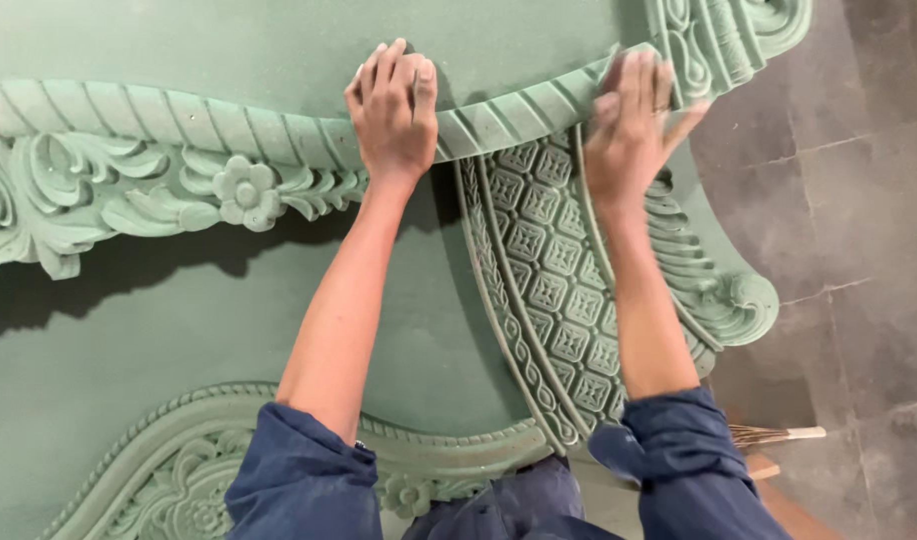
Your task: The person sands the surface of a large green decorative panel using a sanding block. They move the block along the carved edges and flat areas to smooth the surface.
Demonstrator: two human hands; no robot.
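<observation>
A large green carved panel [179,330] lies below me, with raised floral scrollwork, a rope-like ribbed moulding [179,118] and a lattice-patterned band [544,265]. My left hand [394,110] rests palm down on the ribbed moulding near its middle, fingers together. Over the same moulding further right lies my right hand [629,135], fingers spread and slightly blurred; whether something is under the palm is hidden. Both forearms are bare, with blue sleeves rolled to the elbows.
A carved flower [247,190] sits just left of my left hand. Grey stone floor [859,250] runs along the right side of the panel. A thin wooden stick with bristles [779,435] lies on the floor near my right elbow.
</observation>
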